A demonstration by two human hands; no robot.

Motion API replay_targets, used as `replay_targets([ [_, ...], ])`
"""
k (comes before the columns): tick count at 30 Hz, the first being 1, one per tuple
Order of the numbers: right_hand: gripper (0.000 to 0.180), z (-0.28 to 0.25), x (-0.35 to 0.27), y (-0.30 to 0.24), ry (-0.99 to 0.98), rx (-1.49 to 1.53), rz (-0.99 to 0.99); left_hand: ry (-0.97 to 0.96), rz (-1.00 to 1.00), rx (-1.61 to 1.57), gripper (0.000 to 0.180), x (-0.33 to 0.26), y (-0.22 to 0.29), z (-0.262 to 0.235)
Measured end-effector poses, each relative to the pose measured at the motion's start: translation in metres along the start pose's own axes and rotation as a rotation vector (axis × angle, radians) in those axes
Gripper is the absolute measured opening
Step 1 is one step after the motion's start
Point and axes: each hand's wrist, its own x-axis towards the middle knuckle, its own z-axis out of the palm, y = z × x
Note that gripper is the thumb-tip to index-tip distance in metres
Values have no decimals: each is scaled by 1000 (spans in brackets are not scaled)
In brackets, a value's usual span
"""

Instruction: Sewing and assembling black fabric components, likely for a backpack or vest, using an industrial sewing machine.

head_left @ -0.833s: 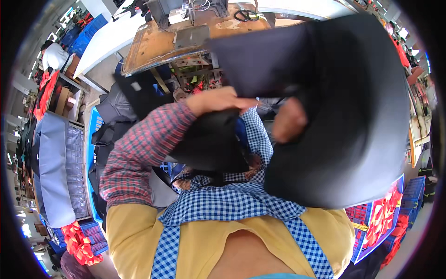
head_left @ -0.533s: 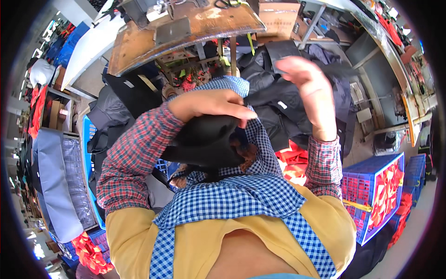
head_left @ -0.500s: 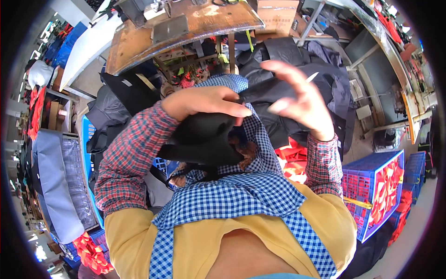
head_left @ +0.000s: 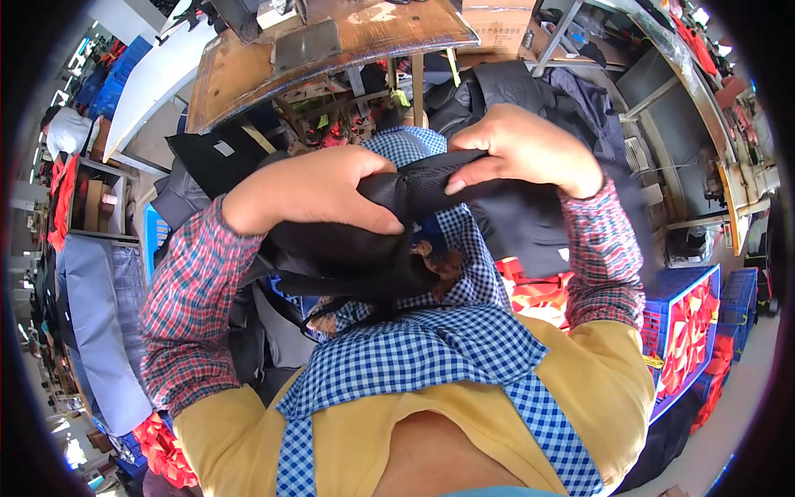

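Note:
A piece of black fabric (head_left: 331,248), part of it mesh, lies bunched across my lap and is lifted in front of my chest. My left hand (head_left: 319,190) grips its upper edge, thumb on the near side and fingers hidden behind. Farther right, my right hand (head_left: 526,153) pinches the same edge between thumb and fingers. A seam or fold of the fabric shows between the two hands. Under it is my blue-and-white checked apron (head_left: 414,352). What the folded fabric is, a bag panel or something else, I cannot tell.
Ahead stands a worn wooden table (head_left: 248,74) with a cardboard box (head_left: 497,29) beside it. Dark fabric piles (head_left: 522,91) lie beyond my hands. At right is a blue crate (head_left: 683,340) of red strips; red fabric (head_left: 538,290) lies near my right elbow.
My right hand, raised and open half a second ago, has come down onto the black fabric and taken hold. The left hand has shifted left and lower along it.

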Motion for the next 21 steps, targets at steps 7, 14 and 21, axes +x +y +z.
replay_targets([
  [7, 56, -25, 27, -40, -313, 26, -326, 462, -144, 890, 32, -71, 46, 48],
  [14, 57, -18, 30, -68, -436, 121, -477, -80, 110, 217, 53, -108, 36, 25],
  [21, 54, -21, 30, -51, -349, 180, -430, -101, 424, -317, 50, -52, -47, 44],
])
